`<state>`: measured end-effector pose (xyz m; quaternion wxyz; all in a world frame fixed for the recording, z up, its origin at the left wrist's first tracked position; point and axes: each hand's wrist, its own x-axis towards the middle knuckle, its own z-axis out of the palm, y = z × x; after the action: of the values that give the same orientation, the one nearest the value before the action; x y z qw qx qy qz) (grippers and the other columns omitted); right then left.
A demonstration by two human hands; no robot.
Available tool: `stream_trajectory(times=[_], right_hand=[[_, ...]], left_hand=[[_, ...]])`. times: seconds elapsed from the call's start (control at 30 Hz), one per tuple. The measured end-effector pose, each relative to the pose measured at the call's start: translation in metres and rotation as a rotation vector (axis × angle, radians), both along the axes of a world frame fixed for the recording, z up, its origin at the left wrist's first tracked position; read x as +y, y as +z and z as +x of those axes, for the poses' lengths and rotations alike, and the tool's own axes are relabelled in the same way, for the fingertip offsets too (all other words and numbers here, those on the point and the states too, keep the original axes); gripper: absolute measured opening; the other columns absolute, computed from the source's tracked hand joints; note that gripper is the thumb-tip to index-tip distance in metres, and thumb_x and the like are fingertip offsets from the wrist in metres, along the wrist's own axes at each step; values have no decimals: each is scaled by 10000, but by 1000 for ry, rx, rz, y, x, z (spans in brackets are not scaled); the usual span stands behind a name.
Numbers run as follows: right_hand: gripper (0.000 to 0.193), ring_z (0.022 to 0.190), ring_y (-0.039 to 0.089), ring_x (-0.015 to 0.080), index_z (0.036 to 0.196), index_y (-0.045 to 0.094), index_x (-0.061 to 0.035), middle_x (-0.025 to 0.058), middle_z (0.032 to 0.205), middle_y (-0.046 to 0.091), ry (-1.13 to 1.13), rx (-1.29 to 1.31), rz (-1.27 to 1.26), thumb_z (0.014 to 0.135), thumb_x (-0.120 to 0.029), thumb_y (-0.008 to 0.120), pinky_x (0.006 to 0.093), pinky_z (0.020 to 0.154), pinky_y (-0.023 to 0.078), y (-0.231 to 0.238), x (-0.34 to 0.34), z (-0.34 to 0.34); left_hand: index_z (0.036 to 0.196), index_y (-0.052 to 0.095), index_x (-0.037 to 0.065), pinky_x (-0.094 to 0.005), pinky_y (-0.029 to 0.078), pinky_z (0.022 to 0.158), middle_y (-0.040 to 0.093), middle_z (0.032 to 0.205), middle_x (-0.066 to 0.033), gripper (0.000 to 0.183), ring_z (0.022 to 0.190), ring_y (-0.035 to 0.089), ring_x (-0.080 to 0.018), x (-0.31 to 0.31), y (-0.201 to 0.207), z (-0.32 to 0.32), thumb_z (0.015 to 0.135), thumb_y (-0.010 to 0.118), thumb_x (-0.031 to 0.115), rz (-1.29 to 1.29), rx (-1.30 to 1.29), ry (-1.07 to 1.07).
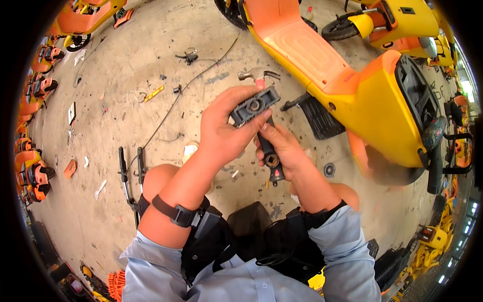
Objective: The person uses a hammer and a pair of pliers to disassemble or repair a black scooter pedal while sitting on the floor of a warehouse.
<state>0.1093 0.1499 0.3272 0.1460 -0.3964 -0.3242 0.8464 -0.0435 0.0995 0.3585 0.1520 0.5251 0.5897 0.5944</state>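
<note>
My left hand (224,121) is closed around a dark grey, block-shaped part (255,106) with a round socket in its middle, raised above the floor between my knees. Just to the right, my right hand (286,148) grips the black handle of a claw hammer (259,75). The metal head and red neck show beyond the grey part, which hides some of the shaft. Close to the handle's lower end shows a round, brownish ring (272,160); whether it belongs to the hammer, I cannot tell. My fingertips nearly meet at the part's near side.
A yellow and orange scooter body (352,95) lies at the right, a black footrest-like piece (322,118) beside it. A long cable (186,90), a yellow tool (154,93) and a brake lever (188,57) lie on the floor. Black-gripped handles (132,163) stand beside my left knee.
</note>
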Motion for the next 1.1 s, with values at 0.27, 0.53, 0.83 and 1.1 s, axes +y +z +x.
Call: stream_trajectory(times=[0.27,0.53,0.83,1.1], right_hand=[[407,567,604,128,1024,488,-83,35,805,560,83,79,0,908,-417,689,277,487,523,7,-6,-15],[414,561,601,134,1007,494,-73,39,754,559,87,99,-43,908,-422,693,276,488,510,16,-15,-25],[387,551,601,140,1003,503,-69,43,731,564,90,86,40,913,-395,690,276,483,498,19,-13,-17],[407,554,609,138,1013,502,-47,34,714,560,5,3,-39,893,-365,725,289,484,518,33,-19,-6]], left_hand=[[1123,656,20,-331,520,878,682,1092,-122,410,1005,657,-220,-12,9,-10,743,811,13,71,35,-10],[1146,634,13,-313,519,892,669,1121,-118,418,1029,638,-181,-27,10,-10,769,812,20,-71,-213,42],[1119,644,32,-318,527,849,667,1072,-112,401,979,648,-195,-22,5,-7,756,815,15,38,-174,21],[1152,618,21,-295,526,870,649,1137,-102,396,1000,626,-152,-20,-1,-2,797,792,5,80,-131,-19]])
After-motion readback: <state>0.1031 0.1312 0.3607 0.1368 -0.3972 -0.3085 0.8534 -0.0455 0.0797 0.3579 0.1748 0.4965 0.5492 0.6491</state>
